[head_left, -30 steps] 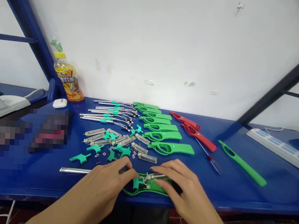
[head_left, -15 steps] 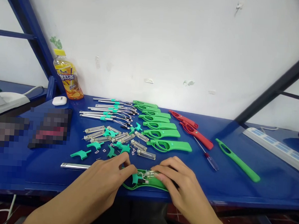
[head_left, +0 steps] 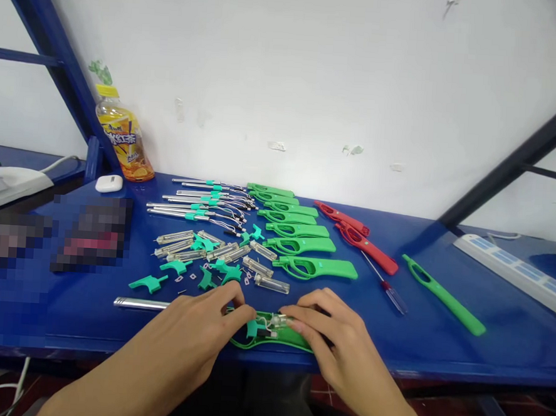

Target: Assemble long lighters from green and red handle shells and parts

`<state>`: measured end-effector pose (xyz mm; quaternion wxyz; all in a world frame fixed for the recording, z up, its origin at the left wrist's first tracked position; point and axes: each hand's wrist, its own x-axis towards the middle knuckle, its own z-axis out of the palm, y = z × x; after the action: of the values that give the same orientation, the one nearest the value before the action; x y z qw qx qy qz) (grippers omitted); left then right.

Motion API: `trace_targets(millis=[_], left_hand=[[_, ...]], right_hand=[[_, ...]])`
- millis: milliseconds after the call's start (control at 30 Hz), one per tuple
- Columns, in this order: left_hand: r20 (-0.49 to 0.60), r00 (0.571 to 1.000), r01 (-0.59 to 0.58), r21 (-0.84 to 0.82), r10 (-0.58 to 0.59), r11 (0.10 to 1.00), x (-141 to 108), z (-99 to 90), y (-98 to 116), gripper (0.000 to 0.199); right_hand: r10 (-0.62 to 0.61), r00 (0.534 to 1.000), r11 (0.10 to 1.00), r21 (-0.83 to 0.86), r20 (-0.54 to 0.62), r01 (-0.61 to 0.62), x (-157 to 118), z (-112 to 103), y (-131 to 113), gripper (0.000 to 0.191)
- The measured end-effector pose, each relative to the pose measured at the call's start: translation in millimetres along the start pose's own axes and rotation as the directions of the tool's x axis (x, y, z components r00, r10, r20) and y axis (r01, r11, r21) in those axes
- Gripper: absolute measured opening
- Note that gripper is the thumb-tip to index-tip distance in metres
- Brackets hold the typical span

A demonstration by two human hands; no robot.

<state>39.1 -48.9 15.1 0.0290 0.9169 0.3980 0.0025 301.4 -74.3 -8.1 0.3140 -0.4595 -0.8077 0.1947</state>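
Note:
A green lighter shell half (head_left: 293, 338) lies open-side up at the table's front edge. A silver metal tube (head_left: 141, 304) runs out of it to the left, under my left hand (head_left: 214, 320). The fingers of that hand are pinched at the shell's left part, beside a teal trigger (head_left: 253, 329) and white wires; what they grip is partly hidden. My right hand (head_left: 325, 324) holds a clear fuel tank (head_left: 279, 321) between thumb and fingers over the shell. A black piece with a pale end (head_left: 267, 334) sits between the hands.
Behind my hands lie loose clear tanks (head_left: 272, 284), teal triggers (head_left: 148, 283), metal tubes with wires (head_left: 178, 213) and green shells (head_left: 316, 267). To the right are red shells (head_left: 367, 248), a screwdriver (head_left: 394, 297), another green shell (head_left: 446, 300) and a power strip (head_left: 519, 273). A bottle (head_left: 125, 136) stands back left.
The teal trigger in the shell has shifted and tilted slightly beside my left fingers. Both hands stay almost in place, and the whole view has moved a little.

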Motion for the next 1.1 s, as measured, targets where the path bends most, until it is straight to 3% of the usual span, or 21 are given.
trace_targets(millis=[200,267,500,700,867,1100], left_hand=[[-0.15,0.988,-0.055,-0.059,0.045,0.997,-5.6,0.2,7.8,0.029],[-0.179,0.982,-0.068,-0.042,0.06,0.997,-7.6,2.1,8.0,0.025],[-0.12,0.991,-0.054,0.068,0.062,0.996,-9.0,2.7,10.1,0.044],[0.0,0.998,-0.058,0.085,0.058,0.995,-8.6,5.5,6.1,0.081],[0.032,0.999,-0.044,0.087,0.042,0.995,-4.9,4.7,4.8,0.085],[-0.03,0.998,-0.056,0.048,0.057,0.997,-4.3,8.6,3.6,0.085]], right_hand=[[-0.002,1.0,0.999,0.036,0.009,0.002,-0.9,-2.8,-0.7,0.033],[0.002,1.0,0.999,0.041,0.013,-0.003,-0.9,-3.2,-1.0,0.033],[0.017,0.999,0.999,0.029,0.031,-0.018,-2.8,-3.0,-3.5,0.033],[0.022,0.999,1.0,-0.014,0.028,-0.022,-1.6,-2.8,-7.1,0.032],[0.021,1.0,1.0,-0.02,0.023,-0.021,-1.7,-2.1,-7.5,0.029],[0.017,1.0,0.999,-0.036,0.018,-0.016,-2.3,-0.9,-6.8,0.028]])
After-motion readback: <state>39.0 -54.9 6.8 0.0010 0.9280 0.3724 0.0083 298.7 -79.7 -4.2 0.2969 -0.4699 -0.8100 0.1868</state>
